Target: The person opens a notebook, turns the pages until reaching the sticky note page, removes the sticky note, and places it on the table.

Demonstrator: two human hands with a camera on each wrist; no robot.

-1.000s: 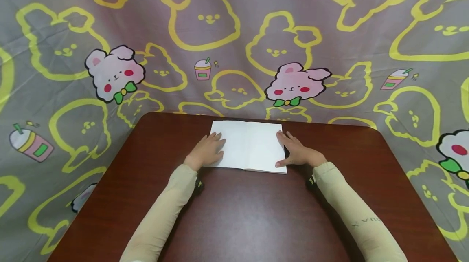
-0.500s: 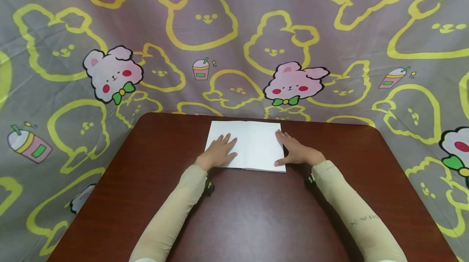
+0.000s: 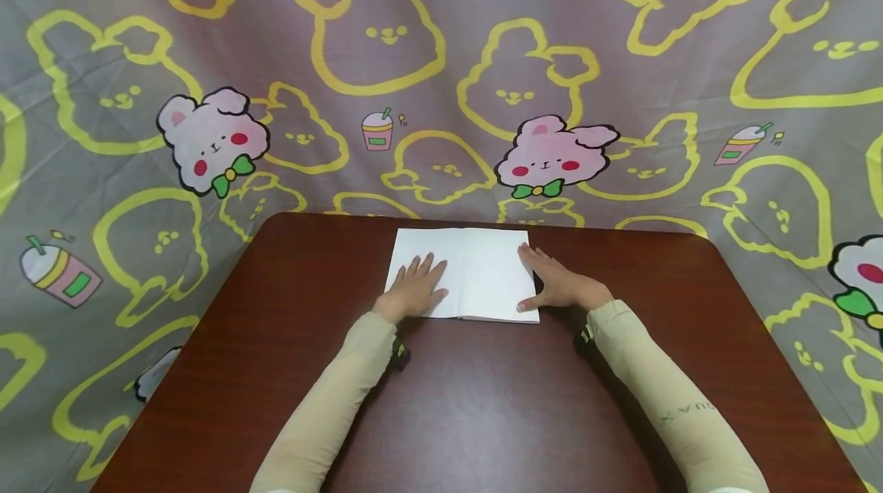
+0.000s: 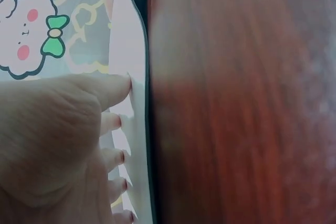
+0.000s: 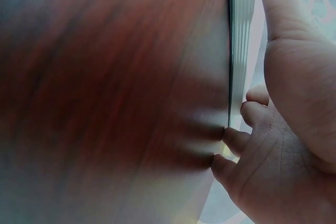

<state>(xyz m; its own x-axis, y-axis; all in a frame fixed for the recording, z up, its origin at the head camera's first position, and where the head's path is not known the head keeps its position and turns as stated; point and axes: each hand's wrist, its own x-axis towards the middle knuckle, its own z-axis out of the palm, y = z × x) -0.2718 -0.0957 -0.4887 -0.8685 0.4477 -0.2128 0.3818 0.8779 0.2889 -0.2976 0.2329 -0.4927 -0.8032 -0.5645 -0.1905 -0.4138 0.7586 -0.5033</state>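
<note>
An open notebook [image 3: 493,274] with blank white pages lies near the far edge of the table. My left hand [image 3: 416,286] rests on its left page, fingers spread. In the left wrist view, the left thumb and fingertips touch the white page [image 4: 128,51], with a thin dark cover under it. My right hand [image 3: 562,284] is at the right edge, thumb on the page's near corner. Seen from the right wrist, the stacked page edges [image 5: 242,40] stand beside the right hand [image 5: 283,129], and two of its fingertips touch the tabletop.
The dark reddish-brown table [image 3: 469,416] has rounded far corners. Behind it and along both sides hangs a grey curtain [image 3: 428,10] with yellow outlines and cartoon rabbits. A small black device [image 3: 400,355] is worn at the left wrist, another [image 3: 584,338] at the right.
Over the last second my left hand has slid right, from the notebook's left edge further onto the left page. It is nearly still since half a second ago. My right hand has stayed in place.
</note>
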